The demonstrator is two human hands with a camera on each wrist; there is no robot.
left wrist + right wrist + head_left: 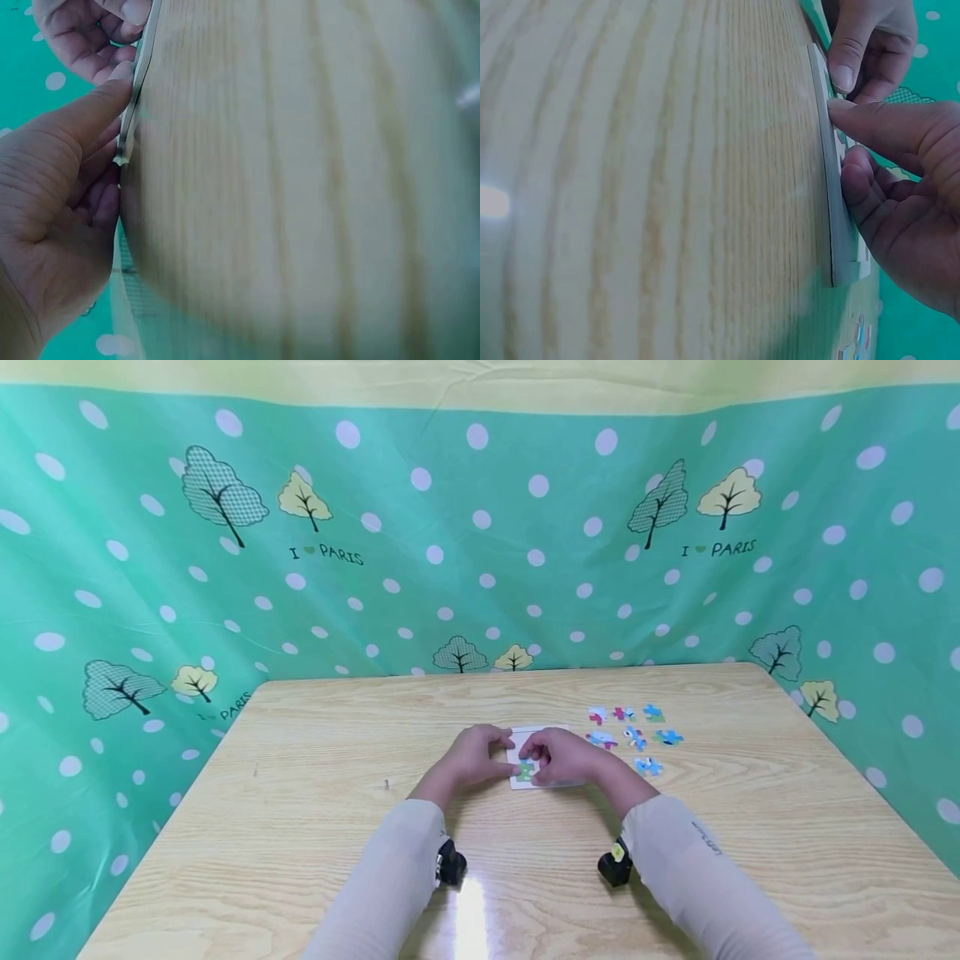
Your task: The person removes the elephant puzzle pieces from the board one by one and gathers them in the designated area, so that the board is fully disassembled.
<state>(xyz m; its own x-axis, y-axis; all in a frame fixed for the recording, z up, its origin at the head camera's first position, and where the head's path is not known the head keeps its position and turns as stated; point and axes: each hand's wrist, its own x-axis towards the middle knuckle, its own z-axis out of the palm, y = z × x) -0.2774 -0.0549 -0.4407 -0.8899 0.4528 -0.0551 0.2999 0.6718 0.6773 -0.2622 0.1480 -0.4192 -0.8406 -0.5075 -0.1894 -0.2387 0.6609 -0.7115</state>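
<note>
A white-rimmed puzzle board (514, 784) lies flat on the table, a green-and-blue puzzle piece (524, 772) at its left part. My left hand (474, 755) holds the board's left side, its thumb low by the piece and its fingers farther up. From the right, my right hand (566, 755) reaches over the board and pinches the piece between thumb and fingers. Both thumbs sit close together in the right wrist view, where the board (829, 172) shows edge-on. The hands cover much of the board's inside.
Several loose puzzle pieces (634, 739) are spread right of the board, some nearly beside my right hand. A tiny dark bit (386, 784) lies to the left on the wooden table (322, 743). A green dotted curtain (480, 585) hangs behind the table.
</note>
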